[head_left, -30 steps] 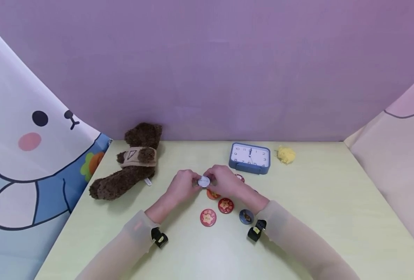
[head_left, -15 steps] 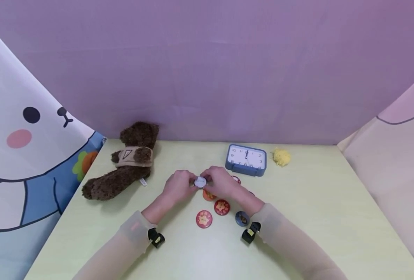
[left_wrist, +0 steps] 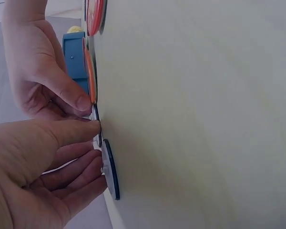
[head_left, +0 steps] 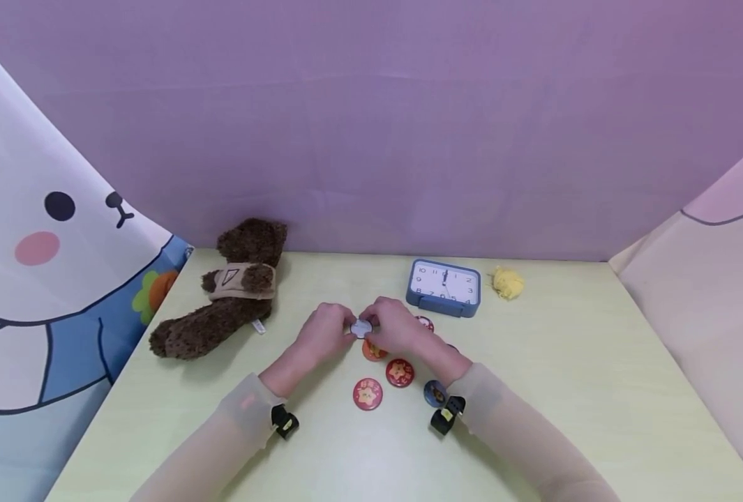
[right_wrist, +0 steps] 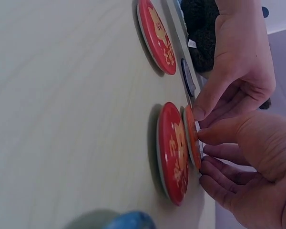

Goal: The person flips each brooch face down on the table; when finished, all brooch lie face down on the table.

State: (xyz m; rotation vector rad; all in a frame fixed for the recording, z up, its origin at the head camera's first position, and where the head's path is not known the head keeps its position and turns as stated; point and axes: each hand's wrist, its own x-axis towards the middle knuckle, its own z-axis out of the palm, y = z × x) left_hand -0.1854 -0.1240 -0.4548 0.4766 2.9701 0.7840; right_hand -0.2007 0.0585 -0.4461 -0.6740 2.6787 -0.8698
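A round, whitish badge (head_left: 361,329) was pinched at centre frame by fingers of the left hand (head_left: 324,332) and right hand (head_left: 396,328); the pale table (head_left: 572,362) was backed by purple cloth (head_left: 371,139), upper frame.

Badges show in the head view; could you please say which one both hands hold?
The pale badge, between left hand and right hand; its whitish surface differs from the red badges, orange badge and blue badge.
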